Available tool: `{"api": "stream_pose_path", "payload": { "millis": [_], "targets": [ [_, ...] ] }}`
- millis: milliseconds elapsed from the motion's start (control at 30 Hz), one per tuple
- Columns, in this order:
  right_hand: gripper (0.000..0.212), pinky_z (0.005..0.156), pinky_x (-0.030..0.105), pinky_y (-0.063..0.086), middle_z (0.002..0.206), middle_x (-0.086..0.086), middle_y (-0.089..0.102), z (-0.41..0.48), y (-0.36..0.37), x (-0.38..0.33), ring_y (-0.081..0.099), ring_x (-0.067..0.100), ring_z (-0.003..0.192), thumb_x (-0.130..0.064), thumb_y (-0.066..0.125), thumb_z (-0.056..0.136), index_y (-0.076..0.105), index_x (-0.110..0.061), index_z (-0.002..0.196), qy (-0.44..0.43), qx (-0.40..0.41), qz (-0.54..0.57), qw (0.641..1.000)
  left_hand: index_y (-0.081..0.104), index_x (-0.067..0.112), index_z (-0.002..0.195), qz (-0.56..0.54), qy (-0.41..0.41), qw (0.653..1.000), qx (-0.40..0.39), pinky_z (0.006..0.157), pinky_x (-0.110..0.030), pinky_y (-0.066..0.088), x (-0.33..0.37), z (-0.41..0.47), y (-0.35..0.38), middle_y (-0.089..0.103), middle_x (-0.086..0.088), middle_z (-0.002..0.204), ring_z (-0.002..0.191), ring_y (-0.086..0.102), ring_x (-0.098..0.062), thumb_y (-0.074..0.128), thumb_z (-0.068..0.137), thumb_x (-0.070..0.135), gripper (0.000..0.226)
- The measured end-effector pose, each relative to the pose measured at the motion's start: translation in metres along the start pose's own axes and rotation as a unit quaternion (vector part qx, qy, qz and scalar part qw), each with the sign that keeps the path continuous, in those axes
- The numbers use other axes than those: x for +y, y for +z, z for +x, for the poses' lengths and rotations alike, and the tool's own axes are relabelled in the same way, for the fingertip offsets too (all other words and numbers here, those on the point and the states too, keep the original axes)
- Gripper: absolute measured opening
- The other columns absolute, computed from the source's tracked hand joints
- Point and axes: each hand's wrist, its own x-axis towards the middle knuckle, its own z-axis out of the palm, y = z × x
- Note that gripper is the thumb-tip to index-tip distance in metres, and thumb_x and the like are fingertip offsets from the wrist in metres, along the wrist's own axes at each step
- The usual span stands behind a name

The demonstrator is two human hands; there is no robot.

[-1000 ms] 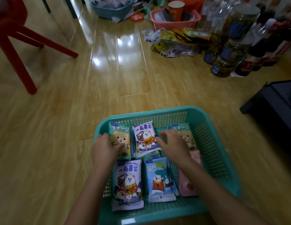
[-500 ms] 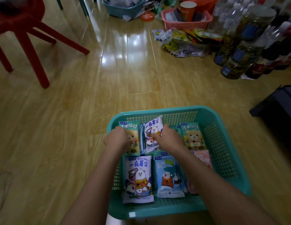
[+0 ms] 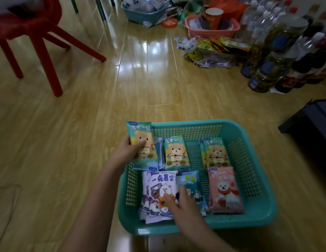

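Observation:
A teal mesh basket sits on the wooden floor and holds several small cartoon wipe packs. My left hand grips a green bear pack and holds it tilted above the basket's far left corner. My right hand lies on a white pack with dogs at the near left, fingers on its face; whether it grips is unclear. Two more green bear packs lie along the far row. A blue pack and a pink bear pack lie in the near row.
A red chair stands at the far left. At the back are a teal basket, a pink basket with an orange cup, snack bags, and several bottles and jars to the right. A dark box is at right.
My left hand has lifted a green bear pack up out of the far left corner. My right hand has moved back from the far row to the white pack in the near row.

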Motion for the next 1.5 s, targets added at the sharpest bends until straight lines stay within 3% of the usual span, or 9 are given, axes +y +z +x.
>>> {"api": "stream_pose_path", "payload": {
  "millis": [133,367,533,733,867,1100,1233,1400,1500],
  "targets": [
    [0.028,0.054,0.022,0.033,0.067,-0.007,0.039,0.008,0.014,-0.001,0.042,0.004,0.059,-0.044,0.041,0.096,0.03,-0.02,0.087,-0.029,0.045,-0.061,0.997,0.058,0.015,0.095,-0.111,-0.005,0.994,0.007,0.051,-0.018,0.053,0.006,-0.017,-0.016,0.071,0.001,0.075,0.056,0.066,-0.008,0.052,0.093,0.015,0.006],
    [0.044,0.059,0.031,0.04,0.072,0.0,0.049,0.02,0.01,-0.003,0.051,0.02,0.071,-0.06,0.039,0.09,0.046,-0.016,0.089,-0.018,0.036,-0.219,0.975,0.057,0.006,0.096,-0.187,-0.044,0.981,0.009,0.053,-0.02,0.053,-0.001,-0.028,-0.025,0.069,-0.005,0.067,0.054,0.065,-0.012,0.041,0.095,0.016,0.019],
    [0.081,0.051,0.024,0.025,0.055,0.002,0.035,0.019,-0.014,-0.008,0.04,0.021,0.057,-0.086,-0.005,0.063,0.041,-0.019,0.057,-0.069,0.027,-0.382,0.921,0.06,0.012,0.092,-0.029,0.005,0.998,-0.051,0.061,-0.023,0.05,0.005,-0.023,0.001,0.069,-0.003,0.08,0.066,0.064,-0.014,0.05,0.093,0.012,0.01],
    [0.042,0.062,0.03,0.04,0.067,-0.005,0.052,0.006,-0.083,0.012,0.053,0.014,0.064,-0.056,0.034,0.093,0.05,-0.024,0.071,-0.036,0.118,-0.302,0.945,0.044,0.015,0.063,-0.03,-0.002,0.995,-0.093,0.056,-0.028,0.042,0.023,-0.001,0.102,0.052,-0.005,0.066,0.061,0.053,-0.018,0.066,0.086,0.014,0.032],
    [0.018,0.068,0.028,0.043,0.1,-0.008,0.063,0.004,-0.135,0.028,0.06,0.013,0.088,-0.04,0.042,0.095,0.056,-0.028,0.1,-0.018,0.217,-0.304,0.927,0.054,0.007,0.083,-0.023,-0.059,0.994,-0.094,0.076,-0.041,0.053,0.003,0.02,0.169,0.062,-0.015,0.086,0.082,0.064,-0.026,0.073,0.079,0.019,0.023],
    [0.016,0.059,0.02,0.041,0.096,-0.017,0.057,0.003,-0.183,0.046,0.053,0.004,0.081,-0.038,0.045,0.094,0.057,-0.031,0.104,0.018,0.267,-0.325,0.907,0.057,0.005,0.085,0.012,-0.103,0.991,-0.083,0.083,-0.046,0.056,-0.015,0.028,0.214,0.067,-0.019,0.103,0.093,0.067,-0.03,0.072,0.08,0.019,0.021],
    [0.016,0.06,0.023,0.039,0.099,-0.015,0.059,0.006,-0.184,0.044,0.052,0.005,0.081,-0.038,0.045,0.094,0.057,-0.03,0.103,0.023,0.273,-0.329,0.904,0.063,0.006,0.094,0.121,-0.036,0.988,-0.087,0.083,-0.037,0.056,-0.009,0.032,0.215,0.069,-0.013,0.105,0.094,0.067,-0.024,0.069,0.082,0.019,0.018],
    [0.017,0.064,0.026,0.041,0.105,-0.012,0.061,0.016,-0.177,0.031,0.052,0.008,0.084,-0.036,0.045,0.095,0.057,-0.029,0.105,0.013,0.263,-0.335,0.905,0.04,0.002,0.128,0.273,0.031,0.958,-0.078,0.089,-0.034,0.048,0.007,0.032,0.21,0.056,-0.014,0.124,0.114,0.056,-0.028,0.067,0.084,0.019,0.054],
    [0.017,0.066,0.028,0.045,0.103,-0.007,0.061,0.024,-0.168,0.019,0.054,0.011,0.085,-0.031,0.045,0.096,0.058,-0.025,0.104,-0.006,0.254,-0.306,0.917,0.046,0.006,0.119,0.315,0.109,0.943,-0.02,0.085,-0.035,0.045,0.009,0.017,0.18,0.054,-0.012,0.12,0.11,0.053,-0.026,0.056,0.091,0.027,0.037]
  ]
}}
